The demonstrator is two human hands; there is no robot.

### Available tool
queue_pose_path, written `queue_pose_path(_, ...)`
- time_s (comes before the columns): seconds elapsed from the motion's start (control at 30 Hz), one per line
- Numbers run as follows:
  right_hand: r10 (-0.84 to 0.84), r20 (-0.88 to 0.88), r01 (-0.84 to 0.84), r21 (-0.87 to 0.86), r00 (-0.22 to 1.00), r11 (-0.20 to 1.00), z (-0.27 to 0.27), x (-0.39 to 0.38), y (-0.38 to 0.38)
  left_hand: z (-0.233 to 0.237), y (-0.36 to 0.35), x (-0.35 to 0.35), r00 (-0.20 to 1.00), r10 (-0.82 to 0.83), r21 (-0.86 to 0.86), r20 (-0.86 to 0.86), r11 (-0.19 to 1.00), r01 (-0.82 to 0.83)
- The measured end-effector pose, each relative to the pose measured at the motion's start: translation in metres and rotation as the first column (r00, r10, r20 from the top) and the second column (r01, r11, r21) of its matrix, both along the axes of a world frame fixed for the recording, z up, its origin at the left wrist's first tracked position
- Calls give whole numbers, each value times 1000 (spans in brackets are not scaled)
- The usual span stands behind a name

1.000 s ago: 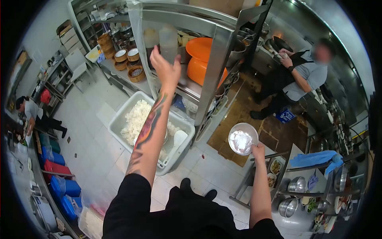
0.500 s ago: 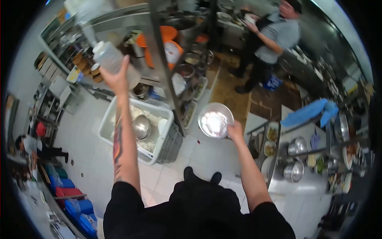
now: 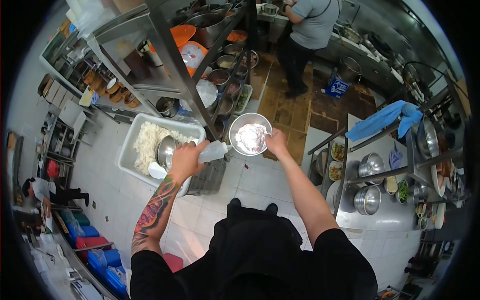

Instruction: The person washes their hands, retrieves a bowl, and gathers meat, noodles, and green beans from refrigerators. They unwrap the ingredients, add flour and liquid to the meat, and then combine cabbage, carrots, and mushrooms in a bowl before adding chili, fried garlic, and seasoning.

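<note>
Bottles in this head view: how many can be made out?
2 clearly: a translucent bottle in the left hand, and a dark-filled bottle on the metal shelf at upper left. Others may be hidden.

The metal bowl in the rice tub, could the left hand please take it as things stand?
Probably not: the left hand has its grip around the bottle, which it would likely have to put down before grasping the metal bowl.

Ahead of us, our right grip (image 3: 276,142) holds a bowl (image 3: 250,118), our left grip (image 3: 186,159) a bottle (image 3: 213,151) just left of it. Further left, a tub (image 3: 130,147) contains rice (image 3: 149,141) and a second bowl (image 3: 166,149), with a rack (image 3: 175,55) behind. To our right, bowls (image 3: 369,200) stand on a surface (image 3: 385,224), a cloth (image 3: 382,121) beyond.
</note>
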State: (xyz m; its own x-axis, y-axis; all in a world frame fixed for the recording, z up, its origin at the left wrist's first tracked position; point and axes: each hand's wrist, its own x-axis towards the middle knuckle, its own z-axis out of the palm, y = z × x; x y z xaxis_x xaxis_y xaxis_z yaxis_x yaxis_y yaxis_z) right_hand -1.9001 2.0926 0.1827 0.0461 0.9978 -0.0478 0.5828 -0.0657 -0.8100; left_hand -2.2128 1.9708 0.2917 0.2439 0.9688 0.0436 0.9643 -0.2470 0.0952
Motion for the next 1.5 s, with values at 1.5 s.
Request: queue_pose_path(1.5, -197, -475, 240, 30, 857, 970, -35, 33, -65, 38, 141, -62, 685, -164, 679, 710, 416, -605)
